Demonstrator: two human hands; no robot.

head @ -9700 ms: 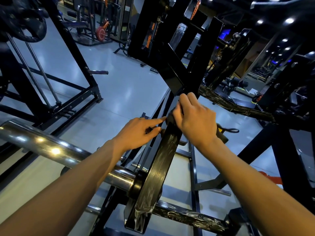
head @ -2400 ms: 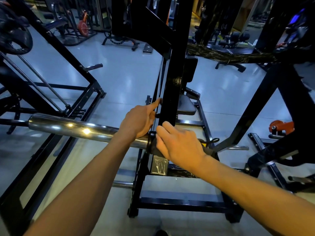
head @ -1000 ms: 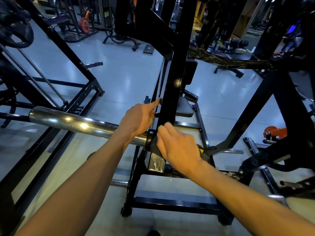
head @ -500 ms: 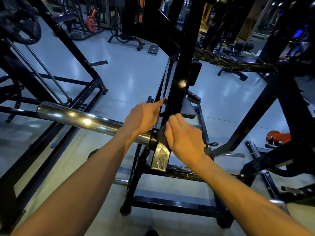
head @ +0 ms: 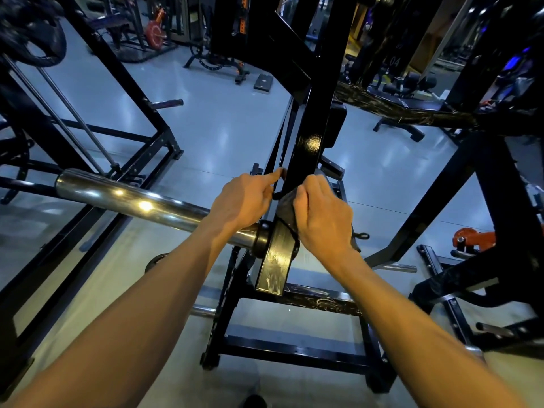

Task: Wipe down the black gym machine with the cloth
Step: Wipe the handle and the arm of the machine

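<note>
Both arms are stretched forward. The right hand (head: pixel 322 214) is curled over a dark cloth (head: pixel 285 205), which is pressed against the black upright bar (head: pixel 309 148). The left hand (head: pixel 244 201) is loosely curled, its forefinger laid on the bar's left edge. A glossy grey floor (head: pixel 223 119) and far gym racks are seen. A chrome sleeve (head: pixel 129 198) is seen at the left.

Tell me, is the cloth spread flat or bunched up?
Bunched: the dark cloth is wrapped against the black bar, gripped by the right hand.
</note>
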